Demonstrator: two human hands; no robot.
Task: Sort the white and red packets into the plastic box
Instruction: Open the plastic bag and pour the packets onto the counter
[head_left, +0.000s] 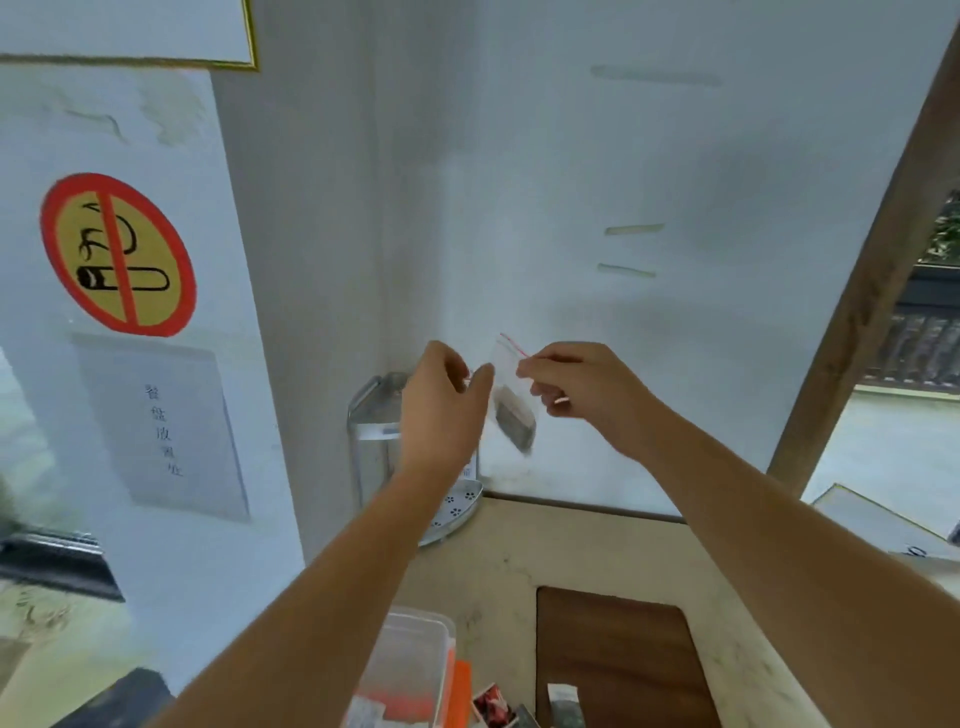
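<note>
One beige countertop (597, 545) in a white-walled corner, no-smoking sign (118, 254) at left; clear plastic box (410, 670) at near edge, steel rack (374, 415) behind; left hand (441, 395) and right hand (576, 384) raised, fingertips pinching a clear zip packet (511, 400)

Two bare forearms, no sleeves in view, left hand (441, 410) and right hand (582, 389) ungloved, no rings, no watch or bracelet at the wrists, short fingernails
</note>
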